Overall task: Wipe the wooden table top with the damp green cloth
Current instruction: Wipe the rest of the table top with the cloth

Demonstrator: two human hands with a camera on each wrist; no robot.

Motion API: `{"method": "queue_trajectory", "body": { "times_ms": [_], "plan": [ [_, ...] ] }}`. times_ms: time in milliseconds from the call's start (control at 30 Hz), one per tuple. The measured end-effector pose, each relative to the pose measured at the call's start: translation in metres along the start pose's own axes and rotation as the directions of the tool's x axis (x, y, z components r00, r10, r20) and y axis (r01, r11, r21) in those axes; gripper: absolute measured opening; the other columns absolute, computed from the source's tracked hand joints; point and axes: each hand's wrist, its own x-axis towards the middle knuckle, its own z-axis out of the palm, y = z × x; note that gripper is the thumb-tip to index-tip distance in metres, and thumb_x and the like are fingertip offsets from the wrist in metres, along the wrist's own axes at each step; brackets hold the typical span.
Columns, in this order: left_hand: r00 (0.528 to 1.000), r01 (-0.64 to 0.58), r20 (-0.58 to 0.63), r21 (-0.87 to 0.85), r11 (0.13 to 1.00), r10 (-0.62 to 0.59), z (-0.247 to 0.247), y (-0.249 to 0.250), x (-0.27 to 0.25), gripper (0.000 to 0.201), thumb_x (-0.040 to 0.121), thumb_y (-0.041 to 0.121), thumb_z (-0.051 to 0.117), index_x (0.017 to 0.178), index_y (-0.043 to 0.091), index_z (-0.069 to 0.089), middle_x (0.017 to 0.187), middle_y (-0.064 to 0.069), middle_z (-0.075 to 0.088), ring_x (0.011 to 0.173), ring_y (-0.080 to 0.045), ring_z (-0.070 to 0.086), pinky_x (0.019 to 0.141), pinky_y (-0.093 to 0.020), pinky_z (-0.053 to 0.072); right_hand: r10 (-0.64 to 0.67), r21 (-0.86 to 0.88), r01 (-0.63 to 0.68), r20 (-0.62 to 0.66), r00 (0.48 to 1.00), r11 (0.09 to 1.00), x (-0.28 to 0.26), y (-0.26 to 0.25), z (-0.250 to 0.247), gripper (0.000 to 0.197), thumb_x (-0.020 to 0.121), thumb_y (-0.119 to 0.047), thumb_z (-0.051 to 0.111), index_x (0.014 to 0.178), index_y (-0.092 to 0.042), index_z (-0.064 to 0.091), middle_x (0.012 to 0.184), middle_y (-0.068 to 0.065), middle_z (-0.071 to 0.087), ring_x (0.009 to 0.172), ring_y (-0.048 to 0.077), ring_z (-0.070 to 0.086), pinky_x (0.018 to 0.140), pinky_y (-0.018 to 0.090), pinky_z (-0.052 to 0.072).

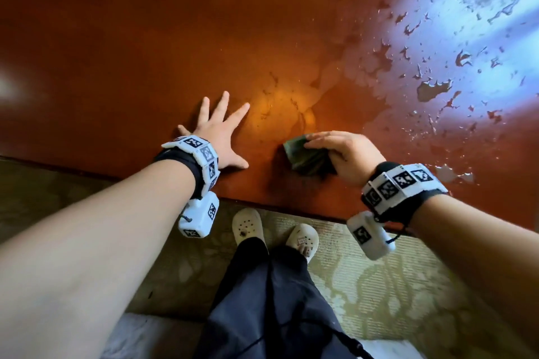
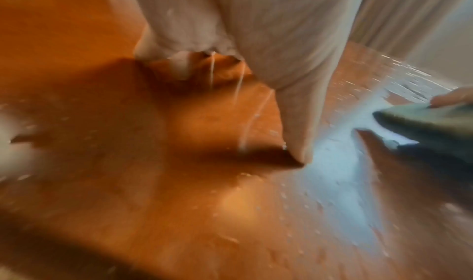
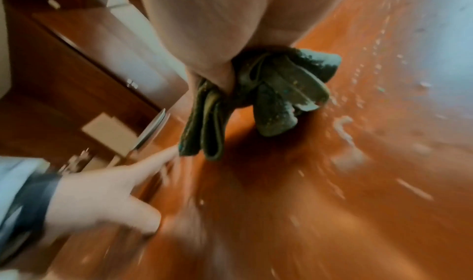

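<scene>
The reddish-brown wooden table top (image 1: 175,38) fills the upper part of the head view, with water drops and puddles (image 1: 431,90) on its right side. My right hand (image 1: 338,154) grips the folded, damp green cloth (image 1: 306,159) and holds it against the wood near the front edge. In the right wrist view the cloth (image 3: 276,94) hangs bunched under my palm. My left hand (image 1: 218,131) lies flat on the table with fingers spread, a little left of the cloth. The left wrist view shows the cloth (image 2: 430,122) at its right edge.
The table's front edge (image 1: 277,207) runs just below both wrists. Below it are my legs in dark trousers (image 1: 268,300), white clogs (image 1: 248,224) and a patterned floor (image 1: 393,285). Wooden cabinets (image 3: 76,71) appear at the left of the right wrist view.
</scene>
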Motion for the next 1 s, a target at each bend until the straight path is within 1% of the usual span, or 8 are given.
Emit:
{"method": "queue_trajectory", "body": {
  "times_ms": [167, 300, 433, 600, 733, 800, 933, 1000],
  "plan": [
    [0.997, 0.073, -0.002, -0.060, 0.996, -0.073, 0.003, -0.024, -0.005, 0.123, 0.067, 0.053, 0.085, 0.150, 0.054, -0.006, 0.157, 0.013, -0.032, 0.146, -0.025, -0.026, 0.104, -0.080, 0.012, 0.318, 0.086, -0.307, -0.305, 0.898, 0.948, 0.062, 0.000, 0.001, 0.050, 0.080, 0.009, 0.042, 0.120, -0.013, 0.062, 0.134, 0.008, 0.052, 0.131, 0.026, 0.041, 0.110, 0.024, 0.026],
    [0.997, 0.071, 0.008, -0.073, 0.995, -0.071, 0.004, -0.026, -0.002, 0.124, 0.066, 0.053, 0.085, 0.149, 0.055, -0.007, 0.156, 0.014, -0.034, 0.146, -0.025, -0.028, 0.104, -0.080, 0.011, 0.451, -0.128, -0.452, -0.040, 0.892, 0.883, 0.098, -0.025, 0.029, 0.069, 0.082, 0.004, 0.040, 0.142, -0.028, 0.034, 0.155, -0.003, 0.019, 0.144, 0.025, 0.007, 0.114, 0.038, 0.020],
    [0.998, 0.067, 0.015, -0.086, 0.994, -0.066, 0.006, -0.027, -0.002, 0.124, 0.067, 0.050, 0.086, 0.148, 0.056, -0.006, 0.156, 0.015, -0.034, 0.146, -0.024, -0.028, 0.103, -0.081, 0.010, 0.129, -0.254, -0.080, 0.184, 0.974, 0.964, 0.078, -0.052, 0.064, 0.070, 0.078, 0.007, 0.043, 0.140, -0.025, 0.039, 0.153, -0.001, 0.025, 0.143, 0.027, 0.013, 0.115, 0.041, 0.016],
    [0.998, 0.064, 0.022, -0.074, 0.995, -0.063, 0.003, -0.025, -0.004, 0.124, 0.069, 0.046, 0.086, 0.150, 0.053, -0.007, 0.157, 0.012, -0.034, 0.146, -0.026, -0.027, 0.105, -0.079, 0.011, -0.271, -0.155, 0.319, 0.267, 0.925, 0.935, 0.005, -0.030, 0.072, 0.056, 0.066, 0.010, 0.046, 0.108, -0.018, 0.070, 0.125, 0.003, 0.061, 0.120, 0.033, 0.053, 0.099, 0.051, 0.041],
    [0.999, 0.048, 0.021, -0.055, 0.997, -0.047, 0.005, -0.013, -0.007, 0.120, 0.070, 0.053, 0.082, 0.150, 0.052, -0.007, 0.158, 0.010, -0.032, 0.146, -0.029, -0.027, 0.108, -0.076, 0.010, -0.387, -0.018, 0.424, 0.377, 0.842, 0.905, -0.028, -0.004, 0.050, 0.028, 0.079, -0.001, 0.061, 0.099, -0.018, 0.073, 0.117, 0.000, 0.066, 0.112, 0.024, 0.059, 0.096, 0.041, 0.046],
    [1.000, -0.003, 0.018, -0.042, 0.999, 0.003, 0.008, 0.000, -0.007, 0.117, 0.071, 0.054, 0.081, 0.150, 0.053, -0.006, 0.158, 0.012, -0.031, 0.146, -0.028, -0.027, 0.108, -0.076, 0.008, -0.316, 0.005, 0.340, 0.381, 0.869, 0.940, -0.030, 0.008, 0.030, 0.032, 0.078, 0.001, 0.059, 0.098, -0.020, 0.073, 0.114, -0.001, 0.067, 0.108, 0.019, 0.061, 0.093, 0.038, 0.050],
    [0.997, -0.074, 0.020, -0.041, 0.996, 0.075, 0.014, 0.028, -0.005, 0.115, 0.073, 0.054, 0.080, 0.150, 0.054, -0.005, 0.158, 0.013, -0.031, 0.146, -0.027, -0.027, 0.108, -0.076, 0.006, -0.047, -0.032, 0.048, 0.025, 0.999, 0.998, -0.018, 0.027, -0.012, 0.054, 0.067, -0.002, 0.033, 0.100, -0.017, 0.073, 0.114, 0.002, 0.067, 0.111, 0.020, 0.061, 0.098, 0.034, 0.045],
    [0.996, -0.084, 0.020, -0.033, 0.996, 0.085, 0.016, 0.041, -0.004, 0.114, 0.074, 0.054, 0.079, 0.150, 0.053, -0.005, 0.158, 0.012, -0.031, 0.146, -0.027, -0.028, 0.107, -0.076, 0.005, 0.096, -0.074, -0.113, -0.207, 0.974, 0.991, -0.006, 0.040, -0.025, 0.051, 0.069, 0.006, 0.039, 0.104, -0.013, 0.071, 0.118, 0.006, 0.065, 0.115, 0.023, 0.058, 0.103, 0.033, 0.040]
  ]
}}
